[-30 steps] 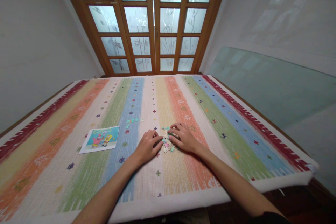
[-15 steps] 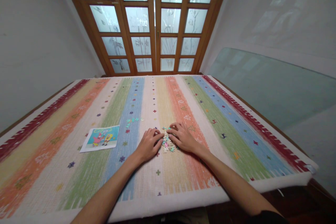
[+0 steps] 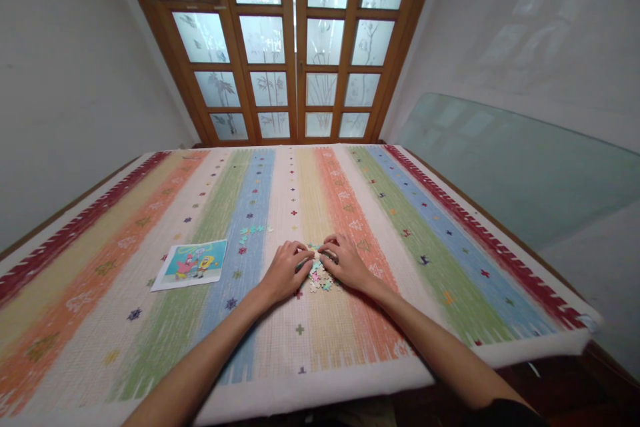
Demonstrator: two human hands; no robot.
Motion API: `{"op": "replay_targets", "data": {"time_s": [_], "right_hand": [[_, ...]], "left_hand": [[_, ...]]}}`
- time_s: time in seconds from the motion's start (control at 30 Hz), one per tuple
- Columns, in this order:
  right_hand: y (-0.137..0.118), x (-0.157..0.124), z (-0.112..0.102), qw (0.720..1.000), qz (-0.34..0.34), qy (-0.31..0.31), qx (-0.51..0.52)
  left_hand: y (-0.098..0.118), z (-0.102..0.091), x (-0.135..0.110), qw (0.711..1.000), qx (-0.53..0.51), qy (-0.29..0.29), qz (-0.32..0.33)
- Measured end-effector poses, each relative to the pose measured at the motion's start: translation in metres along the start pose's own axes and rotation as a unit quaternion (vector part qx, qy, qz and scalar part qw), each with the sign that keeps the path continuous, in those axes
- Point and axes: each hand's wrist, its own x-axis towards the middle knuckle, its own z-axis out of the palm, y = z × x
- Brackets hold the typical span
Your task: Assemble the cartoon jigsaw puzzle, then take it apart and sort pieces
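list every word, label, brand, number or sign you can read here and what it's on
No readable text.
Cartoon print: no lettering legible at this size.
Pale tag-like patch at the near right corner of the striped cloth: too blurred to read.
Jigsaw pieces: too small to make out any lettering.

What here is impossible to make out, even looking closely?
All in the head view:
Whether the left hand or right hand grips a piece: their own fingers hide it.
The full extent of the puzzle pile: the hands partly cover it.
Details on the separate pieces: too small.
The rest of the dark sleeve: cut off by the bottom edge.
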Motion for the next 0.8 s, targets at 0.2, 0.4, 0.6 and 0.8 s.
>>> {"op": "replay_targets", "data": {"time_s": [0.2,0.4,0.6,0.8], "right_hand": [[0.007,0.000,-0.001,1.000,0.021,0.002,0.014],[0.019,0.001,-0.013,0.997,0.070,0.029,0.025],[0.024,0.002,-0.022,0.996,0.091,0.017,0.013],[0.023,0.002,-0.025,0.996,0.088,-0.017,0.009]], "left_hand": [[-0.005,0.008,0.023,0.998,0.041,-0.040,0.031],[-0.005,0.008,0.035,0.996,0.054,-0.071,0.028],[-0.002,0.010,0.043,0.996,0.037,-0.086,0.007],[-0.002,0.006,0.049,0.996,-0.022,-0.082,-0.016]]}}
